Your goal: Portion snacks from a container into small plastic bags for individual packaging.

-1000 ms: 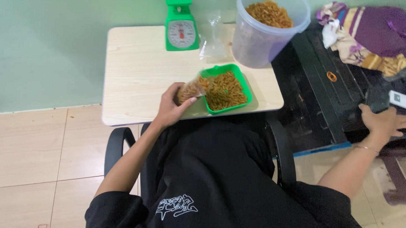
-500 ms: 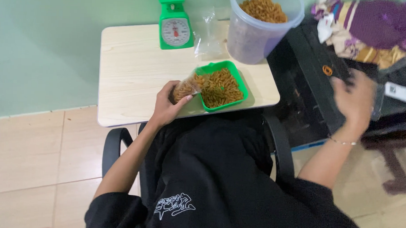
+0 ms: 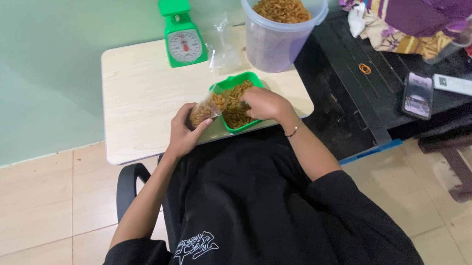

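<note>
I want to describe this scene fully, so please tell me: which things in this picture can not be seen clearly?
- Right hand, head view: its fingertips are buried in the snacks in the green tray.
- Small clear bag: the left hand covers its lower part, so how full it is stays unknown.
- Scale: its dial is too small to read.
- Big tub: the top edge of the picture cuts its rim.
- Chair: mostly hidden by the person's body.

A green kitchen scale (image 3: 183, 39) is standing well beyond the left hand (image 3: 183, 133), with empty clear bags (image 3: 223, 40) lying just beside it. Beyond the right hand (image 3: 266, 104), a big clear tub (image 3: 274, 42) of brown snacks is standing. Farther to that hand's right, an orange rubber band (image 3: 365, 68) and a phone (image 3: 418, 94) are lying on a black bench (image 3: 342, 89).
</note>
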